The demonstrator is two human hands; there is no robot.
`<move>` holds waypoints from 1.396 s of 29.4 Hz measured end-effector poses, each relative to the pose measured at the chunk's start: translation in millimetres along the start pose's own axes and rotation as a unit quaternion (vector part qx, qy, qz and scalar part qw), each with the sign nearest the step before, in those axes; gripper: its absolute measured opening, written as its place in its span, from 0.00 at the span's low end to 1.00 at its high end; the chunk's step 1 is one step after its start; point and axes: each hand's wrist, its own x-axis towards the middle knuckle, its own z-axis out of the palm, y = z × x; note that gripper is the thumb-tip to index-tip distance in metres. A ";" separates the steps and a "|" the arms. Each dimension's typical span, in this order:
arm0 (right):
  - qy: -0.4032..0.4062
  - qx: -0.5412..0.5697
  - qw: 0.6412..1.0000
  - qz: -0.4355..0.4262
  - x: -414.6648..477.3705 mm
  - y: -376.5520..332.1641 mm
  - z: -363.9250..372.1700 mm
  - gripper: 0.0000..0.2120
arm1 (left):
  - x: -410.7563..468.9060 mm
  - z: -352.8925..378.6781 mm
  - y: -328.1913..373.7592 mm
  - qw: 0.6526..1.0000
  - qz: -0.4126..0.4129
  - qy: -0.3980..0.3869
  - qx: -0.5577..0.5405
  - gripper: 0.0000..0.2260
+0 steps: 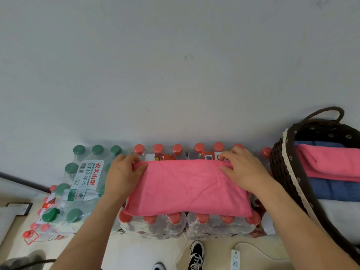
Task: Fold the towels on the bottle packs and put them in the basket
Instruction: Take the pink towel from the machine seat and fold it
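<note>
At lower centre, across the red-capped bottle packs (214,227), a pink towel (187,188) lay part-folded, its far corners pinched by the left hand (124,170) and right hand (243,168), while the basket (277,162) at far right held folded towels (331,162).

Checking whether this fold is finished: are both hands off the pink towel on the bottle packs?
No, the left hand and right hand both hold the far edge of the pink towel on the bottle packs.
</note>
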 end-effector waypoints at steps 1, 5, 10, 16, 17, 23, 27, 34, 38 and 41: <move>-0.009 0.006 1.000 0.002 0.4 1.5 -1.8 0.12 | -0.3 0.7 0.1 1.000 -0.007 0.005 -0.003 0.09; -0.045 0.005 0.999 0.009 0.8 0.2 -10.2 0.06 | -7.6 2.1 8.1 0.999 -0.022 0.038 -0.023 0.10; -0.021 0.040 0.999 0.024 -2.1 -2.1 -6.5 0.06 | -9.4 -13.5 13.7 0.990 -0.110 -0.052 -0.066 0.14; 0.078 0.023 0.994 0.069 -10.6 -8.2 10.6 0.17 | -31.7 -20.8 7.8 0.977 -0.115 -0.148 -0.099 0.11; 0.110 0.006 0.991 0.069 -13.0 -12.7 13.8 0.19 | -34.9 -21.0 5.7 0.980 -0.108 -0.124 -0.108 0.10; 0.124 0.075 0.985 -0.093 -18.8 -93.5 43.5 0.20 | -33.5 -41.5 -27.4 0.960 -0.149 -0.026 -0.236 0.08; 0.083 0.039 0.977 -0.191 -17.6 -165.6 78.7 0.27 | -35.3 -61.8 -64.8 0.964 -0.162 0.027 -0.207 0.08; 0.038 -0.023 0.979 -0.201 -17.5 -227.0 114.2 0.31 | -41.6 -83.6 -104.0 0.975 -0.168 0.062 -0.133 0.09; 0.018 -0.042 0.978 -0.202 -17.9 -228.0 111.7 0.29 | -41.7 -88.4 -99.5 0.957 -0.205 0.062 -0.194 0.10; -0.018 -0.012 0.978 -0.208 -19.1 -225.2 101.3 0.29 | -39.4 -102.4 -76.4 0.931 -0.215 0.022 -0.294 0.04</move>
